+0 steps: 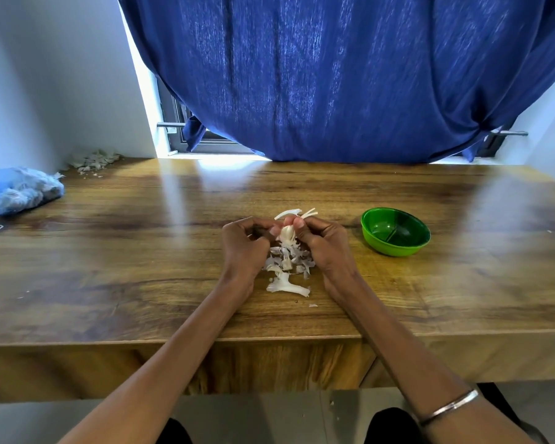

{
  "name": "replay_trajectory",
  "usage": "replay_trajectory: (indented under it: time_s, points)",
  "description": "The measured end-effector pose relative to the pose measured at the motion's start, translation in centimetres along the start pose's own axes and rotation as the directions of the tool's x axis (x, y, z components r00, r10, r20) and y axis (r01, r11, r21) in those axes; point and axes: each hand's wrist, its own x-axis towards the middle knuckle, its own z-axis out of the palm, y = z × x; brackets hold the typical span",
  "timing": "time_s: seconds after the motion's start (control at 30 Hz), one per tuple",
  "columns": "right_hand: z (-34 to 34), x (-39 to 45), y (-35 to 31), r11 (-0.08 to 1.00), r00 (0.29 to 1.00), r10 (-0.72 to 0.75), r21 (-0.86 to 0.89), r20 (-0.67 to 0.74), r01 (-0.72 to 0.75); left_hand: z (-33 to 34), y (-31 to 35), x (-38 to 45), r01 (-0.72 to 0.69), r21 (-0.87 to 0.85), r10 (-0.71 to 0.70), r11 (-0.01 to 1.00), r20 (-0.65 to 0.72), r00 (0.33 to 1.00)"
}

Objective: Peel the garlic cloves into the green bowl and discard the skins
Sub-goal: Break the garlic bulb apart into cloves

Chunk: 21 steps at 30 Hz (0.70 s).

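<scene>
Garlic clove [286,232] sat pinched between both hands just above the middle of the counter [141,251], pale and partly wrapped in papery skin, with loose strips of skin [297,214] curling up at its 12 o'clock. The left hand [244,248] had its fingers curled in at the clove's 9 o'clock, thumb and fingertips pressed to it; the right hand [324,248] closed on it from 3 o'clock, thumb on top. So each grip was clenched on the same clove, neither released.

Directly at 6 o'clock of the clove lay a heap of shed skins [289,261], and below that a bare white stem piece [287,287], all resting on the counter between the wrists. The green bowl [395,231] stood well apart at 3 o'clock of the hands, upright, and looked empty as far as its inside showed.

As a judgement: the clove is small, light and firm, and probably slick once bared, so it is best held by its flat sides with one hand while the other nips the skin at the tip. The skin is thin and brittle and will likely tear into flakes rather than lift off whole.

Farther out, a blue cloth [16,190] lay at the counter's 9 o'clock edge, a blue curtain [334,75] hung at 12 o'clock, and a bangle [449,406] ringed the right forearm.
</scene>
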Motion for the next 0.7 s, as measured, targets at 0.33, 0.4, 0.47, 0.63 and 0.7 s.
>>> replay_trajectory:
  time_s: [0.33,0.4,0.47,0.63,0.7]
  points:
    - [-0.27,-0.02,0.03,0.993,1.0,0.028,0.118,-0.013,-0.027,0.1,0.14,-0.43,-0.299,0.302,0.294,0.905,0.066,0.954]
    - [-0.29,-0.13,-0.25,0.989,0.999,0.041,0.144,-0.009,-0.04,0.33,0.19,-0.49,-0.308,0.273,0.286,0.912,0.117,0.951]
    - [-0.34,-0.2,-0.45,0.99,0.999,0.038,0.139,-0.022,-0.034,0.4,0.03,-0.36,-0.274,0.233,0.252,0.933,0.122,0.96]
    - [-0.22,-0.3,-0.29,1.0,1.0,-0.01,0.012,-0.02,0.01,0.01,-0.01,-0.33,-0.232,0.199,0.219,0.952,0.087,0.972]
    - [-0.22,-0.47,-0.25,0.999,0.999,-0.04,-0.011,0.017,0.04,0.02,0.15,-0.53,-0.249,0.231,0.24,0.941,0.067,0.968]
